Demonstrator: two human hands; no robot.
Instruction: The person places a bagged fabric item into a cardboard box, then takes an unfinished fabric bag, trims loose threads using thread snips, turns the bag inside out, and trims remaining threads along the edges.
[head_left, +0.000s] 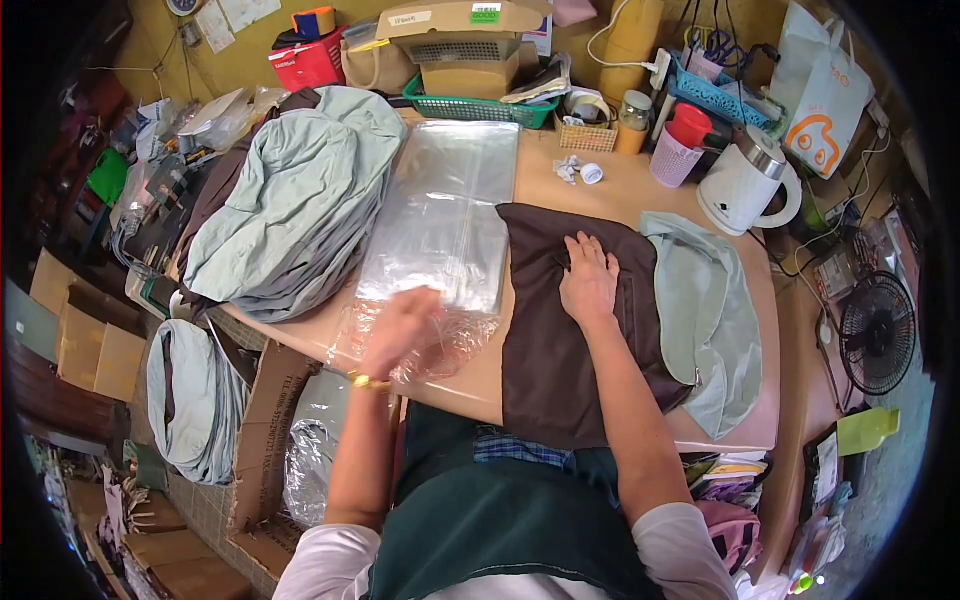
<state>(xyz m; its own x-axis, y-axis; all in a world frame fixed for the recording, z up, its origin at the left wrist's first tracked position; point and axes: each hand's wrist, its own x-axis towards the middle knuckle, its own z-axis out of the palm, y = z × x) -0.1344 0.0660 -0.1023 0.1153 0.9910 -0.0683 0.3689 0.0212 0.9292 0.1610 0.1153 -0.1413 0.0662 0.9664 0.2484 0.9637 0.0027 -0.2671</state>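
Observation:
My right hand point(590, 282) lies flat on a dark brown fabric piece point(565, 370), fingers stretched out. A pale grey-green fabric part point(712, 325) extends from its right side, with a small metal zip pull near the lower seam. My left hand point(408, 325), smeared by motion, is over the lower end of a stack of clear plastic bags point(440, 210). Its fingers are too blurred to show a grip. Crumpled clear plastic point(455, 350) lies below and beside that hand. Left of the bags rises a big pile of grey-green fabric pieces point(300, 180).
A white kettle point(740, 185), a pink cup point(675, 160) and a green basket point(480, 105) stand along the table's back. Crumpled white scraps point(568, 170) lie before them. Below left are an open carton point(262, 440) and more folded fabric point(195, 400). A black fan point(877, 332) is at right.

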